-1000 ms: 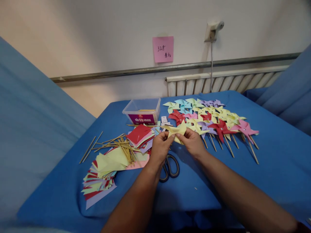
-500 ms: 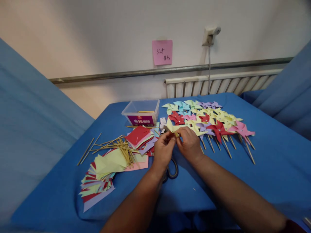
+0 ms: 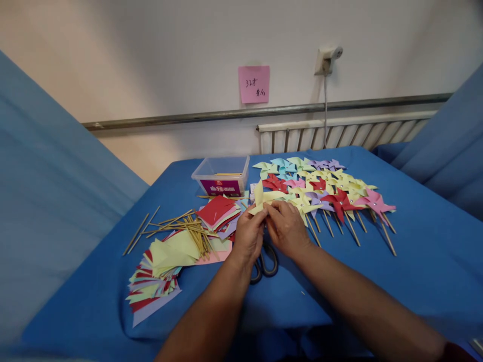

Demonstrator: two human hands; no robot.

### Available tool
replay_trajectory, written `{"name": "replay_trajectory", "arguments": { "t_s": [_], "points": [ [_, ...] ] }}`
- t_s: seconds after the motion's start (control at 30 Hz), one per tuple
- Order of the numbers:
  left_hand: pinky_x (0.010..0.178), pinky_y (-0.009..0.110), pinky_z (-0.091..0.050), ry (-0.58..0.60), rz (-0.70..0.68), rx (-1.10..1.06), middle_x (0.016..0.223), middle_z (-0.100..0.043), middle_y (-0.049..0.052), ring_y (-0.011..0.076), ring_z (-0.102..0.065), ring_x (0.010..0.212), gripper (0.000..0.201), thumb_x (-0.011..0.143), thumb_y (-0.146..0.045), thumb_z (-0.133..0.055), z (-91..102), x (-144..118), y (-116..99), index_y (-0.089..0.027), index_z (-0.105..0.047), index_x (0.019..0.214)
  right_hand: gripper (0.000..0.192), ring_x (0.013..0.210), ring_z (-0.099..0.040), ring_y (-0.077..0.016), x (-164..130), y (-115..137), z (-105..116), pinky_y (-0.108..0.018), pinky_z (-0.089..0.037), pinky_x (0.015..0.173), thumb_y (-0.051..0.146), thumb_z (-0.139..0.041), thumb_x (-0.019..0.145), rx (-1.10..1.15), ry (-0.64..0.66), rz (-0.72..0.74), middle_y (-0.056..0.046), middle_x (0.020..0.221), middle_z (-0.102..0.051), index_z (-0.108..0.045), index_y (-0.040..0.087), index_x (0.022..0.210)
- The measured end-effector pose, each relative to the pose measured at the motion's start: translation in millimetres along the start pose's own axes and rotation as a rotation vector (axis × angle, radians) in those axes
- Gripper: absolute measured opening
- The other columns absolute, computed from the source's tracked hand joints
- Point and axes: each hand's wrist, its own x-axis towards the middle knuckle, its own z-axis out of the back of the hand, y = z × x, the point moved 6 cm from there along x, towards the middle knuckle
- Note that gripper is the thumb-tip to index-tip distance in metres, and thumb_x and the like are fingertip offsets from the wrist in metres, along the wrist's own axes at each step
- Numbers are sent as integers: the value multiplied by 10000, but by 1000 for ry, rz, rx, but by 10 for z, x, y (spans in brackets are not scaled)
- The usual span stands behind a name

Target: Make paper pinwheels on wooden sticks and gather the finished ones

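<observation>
My left hand [image 3: 249,235] and my right hand [image 3: 286,226] meet over the middle of the blue table [image 3: 422,266], both pinching a pale yellow paper pinwheel [image 3: 261,198] whose folded points stick up above my fingers. Black-handled scissors [image 3: 266,264] lie on the cloth under my wrists. To the right lie several finished pinwheels [image 3: 332,191] on wooden sticks, in yellow, red, pink, purple and teal. To the left are stacks of coloured paper squares [image 3: 166,261] and loose wooden sticks [image 3: 177,223].
A clear plastic box [image 3: 222,176] with a purple label stands at the back of the table. Behind it are a radiator [image 3: 347,131], a rail and a pink note [image 3: 254,84] on the wall. Blue cloth panels rise at both sides.
My hands have drawn slightly toward me and to the left with the yellow pinwheel, turning it so its points stand more upright. Nothing else on the table has moved.
</observation>
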Motion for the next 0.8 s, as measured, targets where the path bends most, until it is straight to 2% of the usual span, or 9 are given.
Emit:
{"name": "replay_trajectory", "arguments": {
  "t_s": [0.17,0.37,0.53,0.6,0.67,0.8],
  "points": [
    [767,290,-482,-113,-5,36,844,-719,68,195,-668,840,293,619,-304,-791,87,31,6,-130,-696,834,357,951,-548,-238,-16,-10,29,-387,-460,829,179,-452,919,173,-14,-10,-113,1027,-621,-597,185,1245],
    [664,273,-476,-219,-37,126,683,-671,17,143,-628,637,311,570,-290,-823,205,49,19,-121,-684,792,308,928,-598,-224,-28,-62,37,-377,-490,833,200,-470,918,319,-61,-66,-99,995,-648,-633,206,1180],
    [640,259,-486,-295,-83,113,727,-696,32,136,-634,629,325,565,-263,-825,265,70,-93,-110,-679,812,228,874,-625,-193,-23,-200,20,-328,-500,799,207,-488,905,462,-129,-151,-68,939,-666,-659,213,1055],
    [643,260,-500,-355,-125,92,754,-710,45,140,-647,640,321,565,-250,-821,310,80,-191,-105,-677,812,184,791,-629,-180,-30,-284,-65,-313,-499,747,226,-511,891,467,-86,-224,-51,896,-673,-663,215,994],
    [652,264,-514,-419,-185,63,763,-715,46,143,-657,649,307,570,-228,-809,362,88,-305,-106,-675,818,157,733,-629,-174,-47,-339,-210,-305,-490,701,253,-542,876,438,25,-296,-36,870,-683,-658,220,977],
    [681,263,-534,-493,-314,-2,768,-717,33,149,-677,693,258,572,-177,-779,438,90,-505,-123,-668,799,172,740,-640,-192,-86,-316,-498,-304,-466,661,289,-630,831,294,256,-361,-47,900,-705,-641,217,986]
  ]
}}
